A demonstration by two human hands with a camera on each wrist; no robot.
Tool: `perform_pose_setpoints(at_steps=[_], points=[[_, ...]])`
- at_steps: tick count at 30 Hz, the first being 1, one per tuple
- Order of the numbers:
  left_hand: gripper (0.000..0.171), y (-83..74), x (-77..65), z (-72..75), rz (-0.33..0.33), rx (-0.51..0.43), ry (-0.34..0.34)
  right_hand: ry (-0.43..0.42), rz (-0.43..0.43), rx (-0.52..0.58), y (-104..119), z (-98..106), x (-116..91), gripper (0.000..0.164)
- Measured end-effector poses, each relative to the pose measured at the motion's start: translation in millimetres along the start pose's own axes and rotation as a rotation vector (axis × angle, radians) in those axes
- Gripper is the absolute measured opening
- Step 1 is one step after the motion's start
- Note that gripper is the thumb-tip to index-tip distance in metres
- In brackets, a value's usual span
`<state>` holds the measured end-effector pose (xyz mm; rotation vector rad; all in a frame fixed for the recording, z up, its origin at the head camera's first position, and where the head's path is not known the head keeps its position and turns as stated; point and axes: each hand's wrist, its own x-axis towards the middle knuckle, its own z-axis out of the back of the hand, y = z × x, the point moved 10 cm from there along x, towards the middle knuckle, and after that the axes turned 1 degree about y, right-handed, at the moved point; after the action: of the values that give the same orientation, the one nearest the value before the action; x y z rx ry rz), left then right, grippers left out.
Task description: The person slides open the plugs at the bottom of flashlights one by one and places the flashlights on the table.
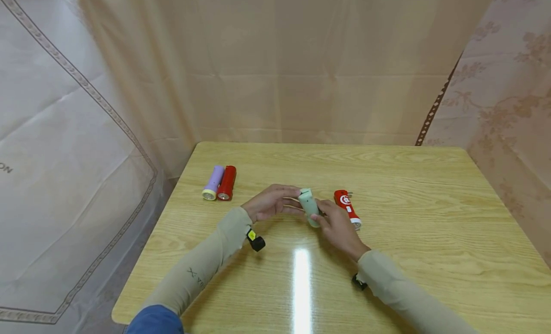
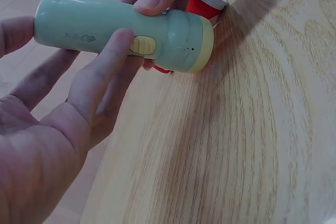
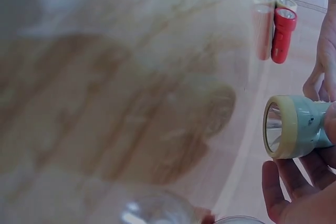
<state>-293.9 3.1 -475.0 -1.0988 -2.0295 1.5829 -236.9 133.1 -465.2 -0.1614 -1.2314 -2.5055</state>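
Observation:
A mint-green flashlight [image 1: 308, 205] with a cream rim and yellow slide switch is held between both hands above the table. My right hand [image 1: 340, 228] grips it near the head, the thumb pressed on the body. My left hand [image 1: 272, 202] has a fingertip on the tail end and its thumb [image 2: 107, 59] beside the switch; other fingers are partly hidden behind the barrel. In the right wrist view, the lens of the mint flashlight [image 3: 286, 127] faces left. Close by the right hand lies a red-and-white flashlight [image 1: 350, 212], metal prongs sticking out of its side.
On the left of the wooden table [image 1: 409, 195], a purple flashlight [image 1: 214, 178] and a red flashlight [image 1: 227, 181] lie side by side, lenses toward me. Curtain-like cloth [image 1: 301, 61] hangs behind the table's far edge. A light strip reflects off the tabletop.

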Motion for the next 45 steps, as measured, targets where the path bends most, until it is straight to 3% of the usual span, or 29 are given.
perform_pose_setpoints(at_steps=[16,37,45], points=[[0.038,1.3,-0.3,1.9,-0.019,0.019,-0.006,-0.005,0.029,-0.046,9.0,1.2,-0.9,0.044],[0.028,6.2,0.7,0.2,0.07,-0.03,-0.078,0.02,-0.005,-0.094,10.6,-5.2,-2.0,0.042],[0.031,11.1,2.8,1.9,0.108,-0.007,-0.096,0.036,-0.006,-0.119,12.1,-6.7,-3.4,0.042]])
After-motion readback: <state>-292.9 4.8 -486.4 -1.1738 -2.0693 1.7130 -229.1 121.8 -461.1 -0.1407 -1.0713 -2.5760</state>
